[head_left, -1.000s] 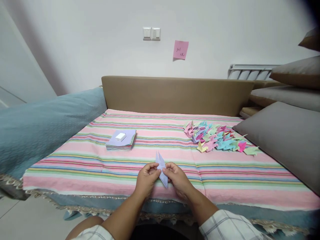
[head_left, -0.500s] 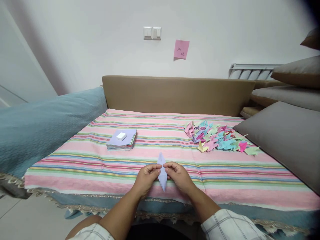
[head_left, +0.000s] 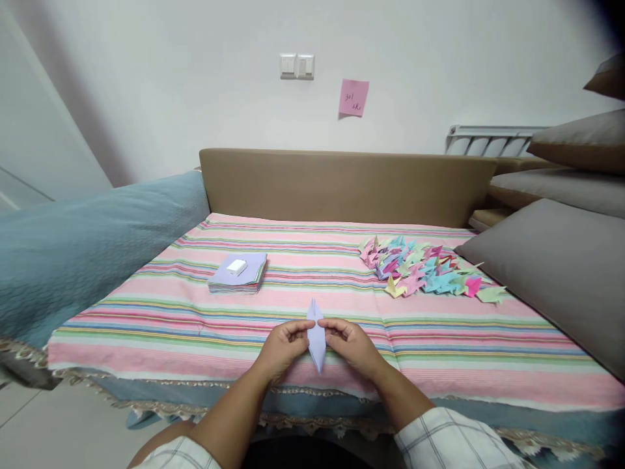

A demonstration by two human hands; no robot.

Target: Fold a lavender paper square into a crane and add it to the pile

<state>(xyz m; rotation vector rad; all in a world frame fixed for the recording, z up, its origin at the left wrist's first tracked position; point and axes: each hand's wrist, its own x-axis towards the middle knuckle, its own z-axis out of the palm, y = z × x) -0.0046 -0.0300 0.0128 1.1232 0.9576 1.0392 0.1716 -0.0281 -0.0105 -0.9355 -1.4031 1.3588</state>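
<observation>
"So, any readable txt?"

"Yep, 1 item: pink sticky note (head_left: pixel 353 98) on the wall, handwritten. Top line = 301. 2nd line, lower R, is more pen marks; can't make them out."

"Brand on the wall switches (head_left: pixel 288 66)?"

"Too small to tell at this res."

"Hands?"

"L hand (head_left: pixel 283 348): thumb + index nearly closed, pinching L edge of lilac folded paper (head_left: pixel 317 350), other fingers curled in. R hand (head_left: pixel 355 348): same pinch on R edge. Index tips almost meet over the top face."

"Paper pos?"

"Front centre, between both hands, above the striped cloth (head_left: pixel 312 247). Long thin diamond, split end pointing away, solid tip toward wearer. Can't tell if it touches the cloth."

"Delta vs earlier?"

"1 s ago paper was tilted, upper tips leaning L & visibly spread, thumbs on its face. Now approx straight, tips close together, thumbs out at the edges. Vs 0.5 s ago: orientation approx same."

"Rest?"

"L side: stack of sq. paper (head_left: pixel 227 281), mostly lilac on top, w/ small white block (head_left: pixel 237 267) on it. R side: pile of folded-paper cranes (head_left: pixel 424 268), multi-colour, near gray cushion (head_left: pixel 556 273). Both unchanged."
</observation>
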